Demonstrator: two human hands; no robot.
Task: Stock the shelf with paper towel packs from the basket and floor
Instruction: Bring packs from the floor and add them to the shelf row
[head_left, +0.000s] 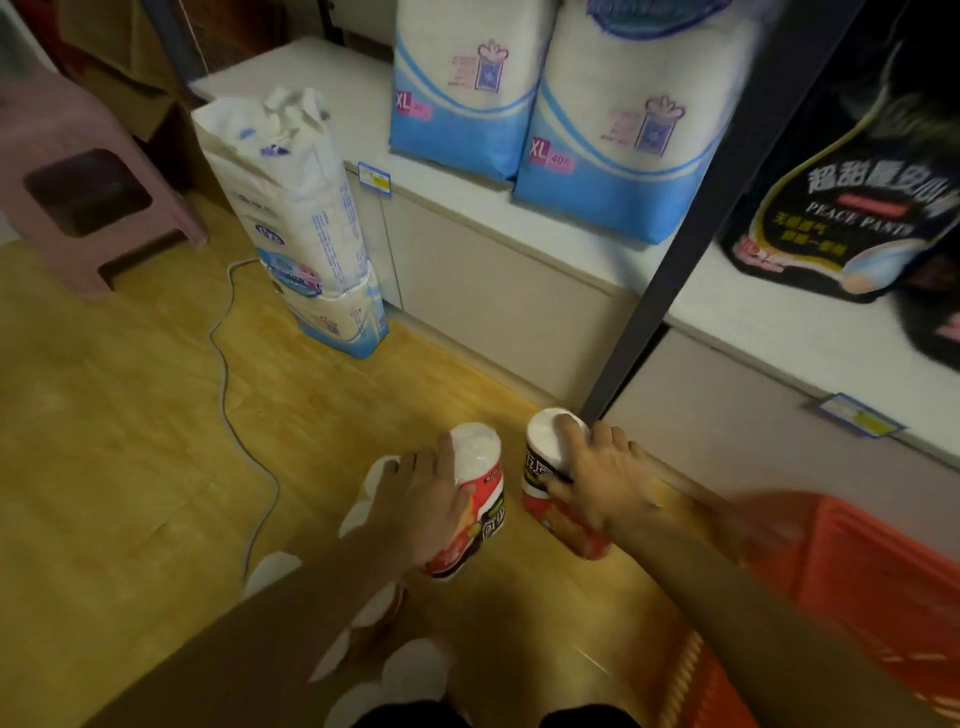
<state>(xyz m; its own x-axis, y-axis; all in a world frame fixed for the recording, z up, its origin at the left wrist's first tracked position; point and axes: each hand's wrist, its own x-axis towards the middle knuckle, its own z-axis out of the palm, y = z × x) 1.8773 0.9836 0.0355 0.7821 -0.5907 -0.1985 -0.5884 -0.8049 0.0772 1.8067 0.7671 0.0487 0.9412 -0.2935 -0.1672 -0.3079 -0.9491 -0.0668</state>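
Gripping paper towel packs (480, 499) above wooden floor (130, 441)

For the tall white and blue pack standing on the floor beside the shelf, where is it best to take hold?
Probably grip the tall white and blue pack around its middle with both hands, coming from the open floor side. It stands upright against the shelf, and its crumpled top looks weak.

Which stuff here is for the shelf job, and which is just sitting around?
For the job:
left hand gripping a paper towel pack
right hand gripping another pack
orange basket
shelf

Just lying about:
pink stool
grey cable
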